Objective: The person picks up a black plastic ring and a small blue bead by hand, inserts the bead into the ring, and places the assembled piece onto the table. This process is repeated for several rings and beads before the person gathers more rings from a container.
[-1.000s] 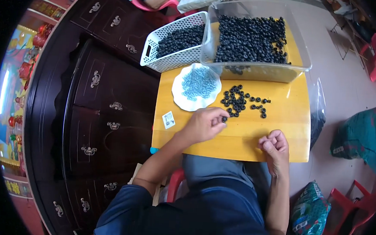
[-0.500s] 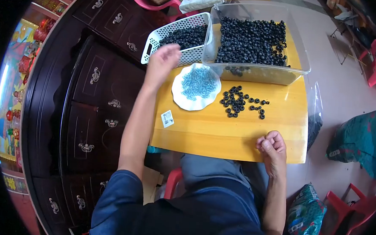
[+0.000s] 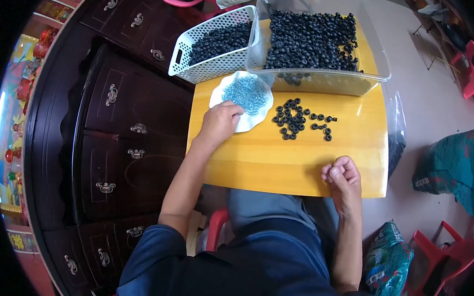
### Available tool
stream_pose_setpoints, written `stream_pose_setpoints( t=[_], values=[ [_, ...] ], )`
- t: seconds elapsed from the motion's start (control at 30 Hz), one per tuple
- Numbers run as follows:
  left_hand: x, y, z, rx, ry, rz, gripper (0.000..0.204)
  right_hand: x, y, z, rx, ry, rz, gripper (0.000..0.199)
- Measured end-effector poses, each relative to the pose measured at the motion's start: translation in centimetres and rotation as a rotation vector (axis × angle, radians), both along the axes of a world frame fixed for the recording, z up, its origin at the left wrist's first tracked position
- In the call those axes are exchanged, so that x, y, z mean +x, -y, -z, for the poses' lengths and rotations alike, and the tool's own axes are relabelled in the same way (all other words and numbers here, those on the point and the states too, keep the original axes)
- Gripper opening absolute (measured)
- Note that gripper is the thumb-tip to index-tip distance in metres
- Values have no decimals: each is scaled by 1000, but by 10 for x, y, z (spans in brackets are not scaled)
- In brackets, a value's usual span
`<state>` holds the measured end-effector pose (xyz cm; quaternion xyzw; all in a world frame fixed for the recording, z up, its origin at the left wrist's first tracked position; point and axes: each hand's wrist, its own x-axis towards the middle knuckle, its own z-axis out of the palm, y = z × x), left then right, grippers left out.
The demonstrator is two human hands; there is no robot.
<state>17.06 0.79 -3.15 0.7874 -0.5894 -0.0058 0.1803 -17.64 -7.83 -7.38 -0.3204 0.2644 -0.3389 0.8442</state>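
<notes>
Left hand (image 3: 219, 121) at frame centre-left, fingers curled onto the white plate (image 3: 252, 122) of blue bits (image 3: 245, 92) — whether pinching, cannot tell. Right hand (image 3: 341, 175) fisted, lower right — best take one bit, lightly.

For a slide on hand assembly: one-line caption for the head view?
Left hand on a white plate of blue bits; right hand fisted beside black rings.

Packaging, three items: green printed bag (image 3: 387, 266) on floor, lower right beside red chair (image 3: 451, 255). Large teal sack (image 3: 453, 172) on floor, right. Clear plastic bag (image 3: 396, 132) hanging at yellow table's (image 3: 279, 166) right edge.
</notes>
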Motion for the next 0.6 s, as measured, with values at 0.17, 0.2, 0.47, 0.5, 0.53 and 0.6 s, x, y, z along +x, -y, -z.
stream_pose_setpoints(
  t=[0.17, 0.2, 0.47, 0.5, 0.53, 0.6],
  values=[
    [3, -6, -8, 110, 63, 38, 16, 2, 0, 2, 2, 17, -13, 19],
    [3, -6, -10, 120, 71, 54, 16, 3, 0, 1, 7, 22, -12, 18],
    [3, 1, -10, 125, 147, 119, 10, 2, 0, 2, -2, 13, -9, 17],
    [2, 2, -11, 124, 146, 120, 10, 2, 0, 1, 0, 13, -8, 17],
    [1, 3, -12, 145, 167, 117, 9, 2, 0, 2, 0, 13, -7, 17],
    [2, 6, -14, 164, 189, 114, 9, 2, 0, 2, 1, 18, -6, 17]
  ],
)
